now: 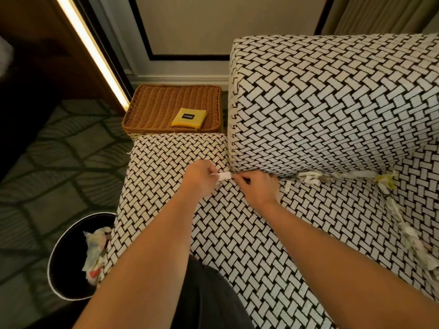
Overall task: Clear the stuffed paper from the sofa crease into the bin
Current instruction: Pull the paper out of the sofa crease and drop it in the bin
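Step in hand: pulling stuffing from the left end of the sofa crease, where back cushion meets seat cushion. Your left hand pinches a white paper scrap between fingertips, just at the crease's corner. Your right hand lies on the seat with fingers curled toward the same scrap's far end; whether it grips the paper or only presses at the crease, I cannot tell. The scrap looks largely free of the gap. The bin stands on the floor by the sofa's left front corner, well apart from both hands, with crumpled paper already inside. Judged progress: partial. A long run of stuffed paper remains wedged further right, and another strip runs down the side crease. Next move calls for drawing the scrap fully clear, carrying it left and down over the bin's mouth, releasing, then working rightward along the crease.
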Demonstrator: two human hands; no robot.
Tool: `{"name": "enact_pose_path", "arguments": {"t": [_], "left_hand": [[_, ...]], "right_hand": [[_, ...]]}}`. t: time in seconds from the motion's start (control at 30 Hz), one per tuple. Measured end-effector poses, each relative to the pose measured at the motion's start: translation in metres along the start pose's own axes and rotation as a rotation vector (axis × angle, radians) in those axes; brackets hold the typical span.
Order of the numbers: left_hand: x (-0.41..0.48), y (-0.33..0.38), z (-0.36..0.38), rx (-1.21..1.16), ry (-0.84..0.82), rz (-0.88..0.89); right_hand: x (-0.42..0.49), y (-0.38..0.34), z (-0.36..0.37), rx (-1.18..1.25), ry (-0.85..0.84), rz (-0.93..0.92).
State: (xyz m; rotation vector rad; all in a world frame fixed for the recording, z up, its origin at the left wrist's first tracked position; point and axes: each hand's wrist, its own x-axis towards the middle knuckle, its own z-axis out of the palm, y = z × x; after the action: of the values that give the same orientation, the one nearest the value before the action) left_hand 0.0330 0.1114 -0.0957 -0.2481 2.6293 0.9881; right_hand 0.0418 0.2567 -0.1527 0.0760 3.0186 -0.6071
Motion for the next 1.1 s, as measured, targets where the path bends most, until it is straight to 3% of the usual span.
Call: {"name": "enact_pose_path", "arguments": {"t": [0.3,0.47,0.67,0.83,0.9,1.1], "left_hand": [[-0.056,0.003,-0.021,-0.302,0.070,-0.077],[-0.087,0.007,-0.029,-0.410,0.113,0.001],[-0.127,-0.005,-0.050,-0.611,0.202,0.026],[-0.138,-0.034,-0.067,-0.642,0.308,0.032],[-0.137,-0.058,-0.069,-0.610,0.344,-0.018],[-0.130,-0.155,-0.064,-0.611,0.457,-0.311]], "right_hand": [[-0.044,-0.019,0.004,-0.254,-0.031,-0.123],[-0.086,-0.035,0.012,-0.302,-0.143,-0.221],[-0.106,-0.061,0.022,-0.027,-0.100,-0.414],[-0.098,-0.090,0.035,0.010,-0.222,-0.514],[-0.090,-0.101,0.039,-0.004,-0.317,-0.561],[-0.074,-0.128,0.047,-0.108,-0.257,-0.724]]}}
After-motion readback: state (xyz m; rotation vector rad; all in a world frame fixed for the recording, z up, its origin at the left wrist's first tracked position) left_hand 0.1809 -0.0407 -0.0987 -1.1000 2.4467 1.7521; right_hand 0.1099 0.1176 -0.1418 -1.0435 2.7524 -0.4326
